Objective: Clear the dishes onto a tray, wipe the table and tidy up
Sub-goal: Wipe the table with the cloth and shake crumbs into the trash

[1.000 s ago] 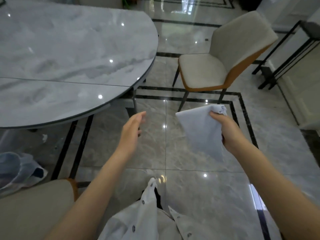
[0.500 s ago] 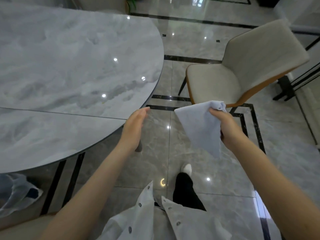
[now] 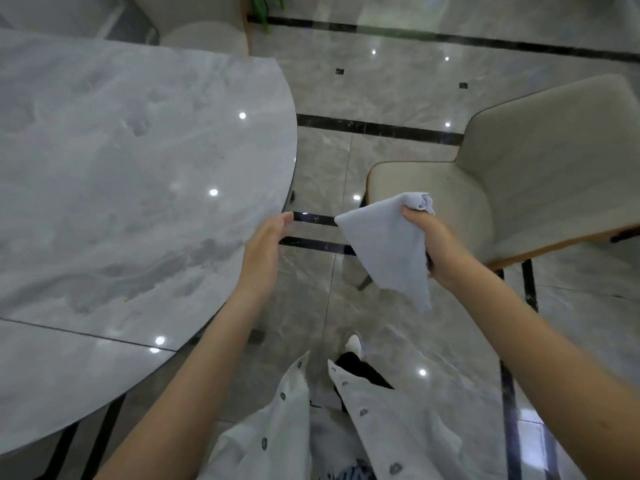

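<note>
A grey marble table (image 3: pixel 114 174) with a rounded edge fills the left of the view; its top carries no dishes. My right hand (image 3: pixel 431 245) is closed on a pale grey cloth (image 3: pixel 388 251), which hangs down over the floor to the right of the table. My left hand (image 3: pixel 265 252) is open with fingers together, held over the table's right edge and holding nothing.
A cream chair with an orange shell (image 3: pixel 502 188) stands close on the right, facing the table. Another cream chair (image 3: pixel 204 36) sits at the table's far side beside a green plant (image 3: pixel 265 8). Glossy tiled floor (image 3: pixel 381 81) lies between table and chair.
I have stepped forward: the table and right chair are nearer and lower in view. Both hands keep their pose, the cloth still in my right hand. The plastic bag at lower left has dropped out of sight.
</note>
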